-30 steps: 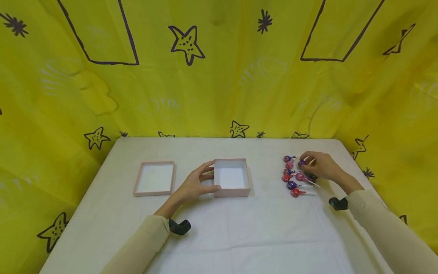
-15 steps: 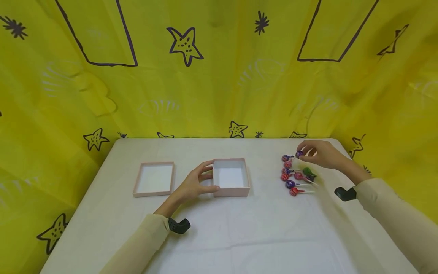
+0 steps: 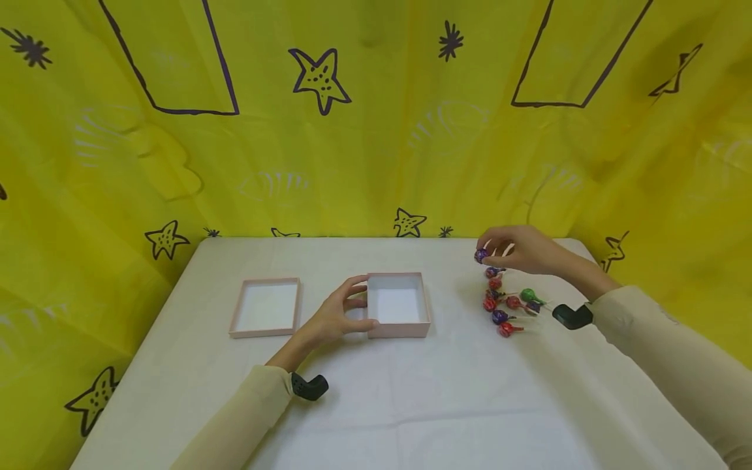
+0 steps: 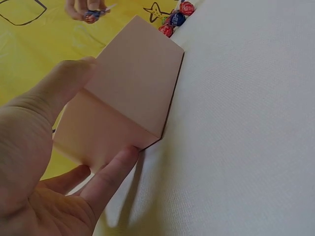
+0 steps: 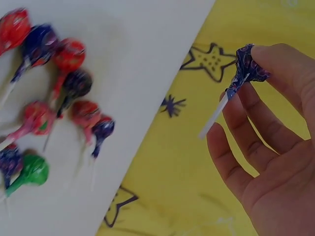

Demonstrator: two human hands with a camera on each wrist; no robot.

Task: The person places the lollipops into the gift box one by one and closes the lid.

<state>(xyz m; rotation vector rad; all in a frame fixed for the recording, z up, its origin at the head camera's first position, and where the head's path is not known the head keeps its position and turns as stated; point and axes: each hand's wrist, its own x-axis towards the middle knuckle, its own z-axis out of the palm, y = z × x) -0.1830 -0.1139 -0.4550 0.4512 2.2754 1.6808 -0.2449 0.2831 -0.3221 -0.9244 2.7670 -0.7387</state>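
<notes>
A purple-wrapped lollipop (image 5: 244, 66) is pinched at its candy end by the thumb and fingers of my right hand (image 3: 523, 250); its white stick points down and away in the right wrist view. The hand is raised above the far end of the lollipop group. My left hand (image 3: 335, 318) holds the left side of a pale pink square box (image 3: 399, 330), thumb at the near corner and fingers along the side wall. That box stands open with a white inside. Several lollipops, including a green one (image 3: 527, 296) and a red one (image 3: 505, 329), lie on the table to its right.
The matching shallow lid (image 3: 269, 307) lies inside-up to the left of the box. A white cloth (image 3: 446, 391) covers the table. Yellow patterned curtain (image 3: 364, 143) hangs behind the table and along both sides.
My right hand has lifted the purple lollipop from the group and carried it up and to the left. My left hand and the box have stayed in place.
</notes>
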